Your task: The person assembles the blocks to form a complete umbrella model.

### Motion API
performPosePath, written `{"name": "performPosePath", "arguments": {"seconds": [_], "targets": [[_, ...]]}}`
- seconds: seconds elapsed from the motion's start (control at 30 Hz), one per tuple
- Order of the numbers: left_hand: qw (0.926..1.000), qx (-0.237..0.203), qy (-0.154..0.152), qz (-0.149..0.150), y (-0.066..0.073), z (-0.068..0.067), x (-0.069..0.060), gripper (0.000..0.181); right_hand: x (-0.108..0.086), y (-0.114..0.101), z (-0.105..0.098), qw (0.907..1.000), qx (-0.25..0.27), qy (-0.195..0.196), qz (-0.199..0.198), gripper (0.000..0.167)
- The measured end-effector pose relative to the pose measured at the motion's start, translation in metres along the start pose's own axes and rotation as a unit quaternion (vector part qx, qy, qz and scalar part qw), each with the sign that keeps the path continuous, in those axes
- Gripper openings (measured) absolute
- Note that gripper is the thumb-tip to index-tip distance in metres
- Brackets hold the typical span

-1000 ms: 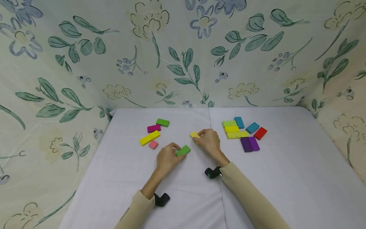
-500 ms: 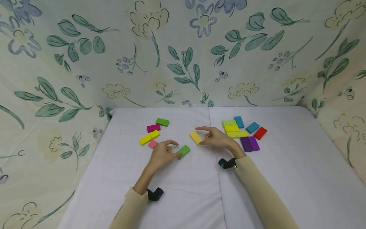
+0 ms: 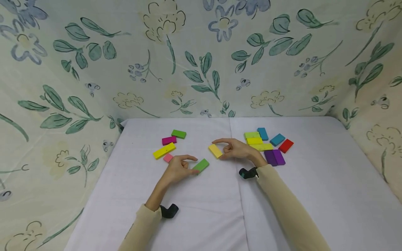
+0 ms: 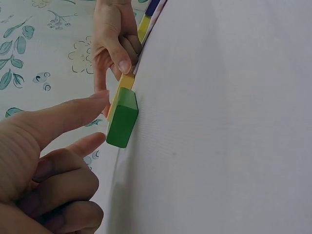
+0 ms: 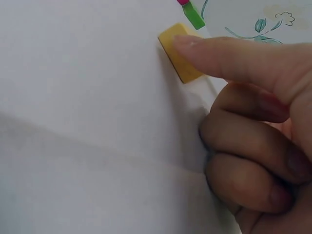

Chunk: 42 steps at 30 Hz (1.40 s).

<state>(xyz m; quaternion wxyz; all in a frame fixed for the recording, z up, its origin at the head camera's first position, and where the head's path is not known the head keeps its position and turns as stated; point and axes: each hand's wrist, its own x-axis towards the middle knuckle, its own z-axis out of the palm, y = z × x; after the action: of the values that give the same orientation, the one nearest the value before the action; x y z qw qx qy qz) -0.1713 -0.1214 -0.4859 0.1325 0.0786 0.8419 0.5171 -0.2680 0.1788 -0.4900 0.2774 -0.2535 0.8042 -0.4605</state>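
Observation:
Two small blocks lie near the middle of the white cloth, a green block (image 3: 202,165) and a light-yellow block (image 3: 215,151). My left hand (image 3: 176,170) is at the green block; its thumb touches the near end, while the index finger extends apart from the block's upper side. In the left wrist view the green block (image 4: 123,119) stands beyond those two fingertips. At the yellow block's near end is the thumb of my right hand (image 3: 237,149), with the index finger arched over toward the far end. The right wrist view shows that thumb against the yellow block (image 5: 181,68), hiding part of it.
Left of the hands lie a green block (image 3: 178,134), a magenta block (image 3: 169,140), a long yellow block (image 3: 164,151) and a pink block (image 3: 168,158). Several blocks cluster at right, among them a red block (image 3: 286,145) and a purple block (image 3: 278,157). A floral cloth (image 3: 201,69) hangs behind.
Both hands have loosened from their blocks and drawn outward, with thumbs staying near the block ends. Since half a second ago, the right index finger has come slightly closer to the yellow block.

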Motion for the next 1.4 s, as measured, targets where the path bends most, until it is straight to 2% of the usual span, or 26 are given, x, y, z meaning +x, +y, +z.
{"name": "performPosePath", "arguments": {"seconds": [0.23, 0.4, 0.63, 0.83, 1.13, 1.27, 1.4], "targets": [[0.9999, 0.013, 0.003, 0.009, 0.000, 0.004, 0.000, 0.039, 0.001, -0.002, 0.002, 0.9996, 0.000, 0.025, 0.011, 0.064], [0.9988, 0.046, 0.014, 0.001, 0.001, 0.008, -0.002, 0.038, 0.001, -0.004, 0.010, 0.9970, -0.001, 0.071, 0.031, 0.061], [0.9970, 0.072, 0.029, 0.005, 0.004, 0.011, -0.003, 0.035, 0.005, -0.013, 0.034, 0.9876, 0.028, 0.150, 0.037, 0.063], [0.9939, 0.099, 0.048, 0.012, 0.002, 0.013, -0.003, 0.033, 0.012, -0.018, 0.052, 0.9773, 0.008, 0.204, 0.055, 0.065], [0.9897, 0.127, 0.067, 0.000, 0.004, 0.016, -0.004, 0.033, 0.014, -0.018, 0.058, 0.9721, -0.037, 0.222, 0.067, 0.068], [0.9904, 0.124, 0.060, -0.006, 0.003, 0.016, -0.004, 0.034, 0.010, -0.017, 0.059, 0.9723, -0.028, 0.225, 0.059, 0.070], [0.9933, 0.100, 0.057, -0.012, 0.002, 0.011, -0.004, 0.033, 0.000, -0.019, 0.063, 0.9679, -0.007, 0.249, 0.035, 0.065]]}}
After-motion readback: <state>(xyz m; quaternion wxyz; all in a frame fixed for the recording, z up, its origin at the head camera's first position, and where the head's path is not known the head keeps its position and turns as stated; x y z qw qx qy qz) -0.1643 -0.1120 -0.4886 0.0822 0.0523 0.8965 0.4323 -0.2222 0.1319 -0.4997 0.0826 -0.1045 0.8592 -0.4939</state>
